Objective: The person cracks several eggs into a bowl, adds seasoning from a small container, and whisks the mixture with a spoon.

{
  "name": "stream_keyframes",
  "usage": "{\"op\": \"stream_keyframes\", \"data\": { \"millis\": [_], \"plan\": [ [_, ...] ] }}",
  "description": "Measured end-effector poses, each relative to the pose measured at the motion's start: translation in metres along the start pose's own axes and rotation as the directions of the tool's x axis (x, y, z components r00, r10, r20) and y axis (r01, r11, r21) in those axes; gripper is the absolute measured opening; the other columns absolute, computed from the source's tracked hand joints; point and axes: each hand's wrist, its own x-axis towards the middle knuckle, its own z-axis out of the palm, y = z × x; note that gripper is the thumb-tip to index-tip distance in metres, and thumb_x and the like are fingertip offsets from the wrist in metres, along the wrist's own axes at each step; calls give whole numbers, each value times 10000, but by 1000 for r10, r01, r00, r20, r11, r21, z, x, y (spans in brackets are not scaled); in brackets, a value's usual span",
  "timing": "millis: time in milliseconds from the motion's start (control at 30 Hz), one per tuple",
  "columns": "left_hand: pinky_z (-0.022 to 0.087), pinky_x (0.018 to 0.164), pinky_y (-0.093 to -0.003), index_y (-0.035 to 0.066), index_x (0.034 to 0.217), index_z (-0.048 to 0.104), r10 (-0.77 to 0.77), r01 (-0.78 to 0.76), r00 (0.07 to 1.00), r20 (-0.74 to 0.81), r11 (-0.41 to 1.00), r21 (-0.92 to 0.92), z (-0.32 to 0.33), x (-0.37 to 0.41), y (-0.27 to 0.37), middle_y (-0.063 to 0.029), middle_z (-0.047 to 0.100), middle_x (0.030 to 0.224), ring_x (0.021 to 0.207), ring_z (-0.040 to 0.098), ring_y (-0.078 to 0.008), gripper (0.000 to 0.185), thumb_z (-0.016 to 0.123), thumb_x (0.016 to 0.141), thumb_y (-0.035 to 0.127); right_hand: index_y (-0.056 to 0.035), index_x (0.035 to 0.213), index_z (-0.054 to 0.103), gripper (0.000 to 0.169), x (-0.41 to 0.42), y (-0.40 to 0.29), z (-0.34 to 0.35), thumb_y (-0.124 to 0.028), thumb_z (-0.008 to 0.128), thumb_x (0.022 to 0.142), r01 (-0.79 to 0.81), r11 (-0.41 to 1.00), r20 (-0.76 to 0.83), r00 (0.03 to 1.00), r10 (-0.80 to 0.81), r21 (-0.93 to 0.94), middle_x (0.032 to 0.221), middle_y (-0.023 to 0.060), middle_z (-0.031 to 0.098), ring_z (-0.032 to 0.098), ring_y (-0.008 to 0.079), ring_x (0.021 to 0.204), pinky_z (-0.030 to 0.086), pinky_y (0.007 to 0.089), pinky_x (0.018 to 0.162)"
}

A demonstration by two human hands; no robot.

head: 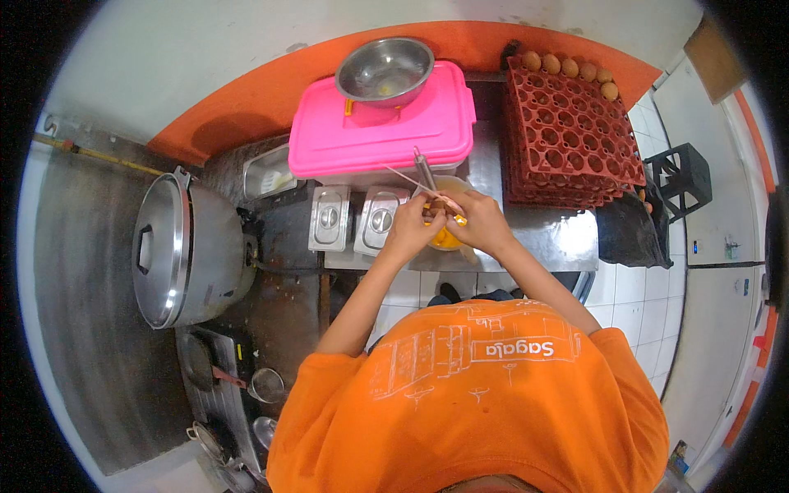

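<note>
Close together over a bowl [453,185] of egg yolks [445,239] are my left hand [412,227] and my right hand [484,223]. A thin pale strip [410,179] with a thicker pinkish end crosses above my fingers, that end against my right fingers. My left fingertips are bent inward, partly hidden; whether they pinch anything is unclear. Just beyond them a metal utensil handle [424,169] rises from the bowl, its lower part hidden. Two lidded steel containers [329,219] stand to the left.
Behind is a pink-lidded box [382,140] with a steel bowl [385,71] on it. At right rise stacked red egg trays [573,135], several eggs [570,66] along the top edge. A large lidded pot [185,252] and a small strainer [267,386] are at left.
</note>
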Motion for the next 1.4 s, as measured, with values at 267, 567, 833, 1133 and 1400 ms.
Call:
{"op": "stream_keyframes", "data": {
  "millis": [267, 567, 833, 1133, 1400],
  "plan": [
    [533, 813, -365, 2, 1153, 561, 179, -180, 984, 11, 983, 29, -11, 3, -10, -190, 649, 1012, 940, 657, -295, 388, 636, 791, 122, -118, 1188, 593, 470, 6, 16, -14, -78, 602, 720, 96, 991, 118, 987, -106, 91, 1110, 176, 605, 605, 377, 956, 503, 421, 858],
    [465, 905, -364, 7, 1188, 502, 462, -404, 886, -40, 812, 420, -27, 1, 12, -150, 588, 1138, 1039, 592, -270, 450, 689, 784, 76, -43, 1111, 579, 375, -3, 21, -29, -87, 681, 753, 108, 961, -85, 992, -89, 254, 955, 123, 623, 620, 244, 783, 486, 326, 732],
    [458, 936, -318, -1, 1322, 326, 66, -87, 996, -59, 861, -502, 66, 24, 81, -189, 521, 1257, 1144, 546, -231, 556, 644, 871, 68, -50, 1109, 568, 418, -41, 29, -90, -230, 735, 770, 41, 925, -236, 970, 53, 379, 1070, 129, 622, 635, 283, 956, 492, 353, 819],
    [408, 981, -378, 40, 1242, 494, 511, -510, 848, 142, 859, -50, 211, 73, 224, -195, 507, 1318, 1180, 524, -340, 423, 622, 887, 233, -76, 1020, 601, 306, -171, 145, -283, -166, 723, 755, -357, 923, -697, 699, 160, -146, 1130, 94, 606, 594, 281, 1043, 471, 362, 893],
    [425, 911, -421, 34, 1031, 544, 617, -490, 778, -121, 715, 498, 181, 231, 179, -175, 564, 1114, 1076, 519, -348, 318, 692, 765, 123, -71, 1195, 549, 474, -247, 286, -354, -244, 695, 779, -715, 697, -637, 513, 575, 55, 1007, 183, 655, 641, 309, 963, 488, 370, 837]
  ]
}}
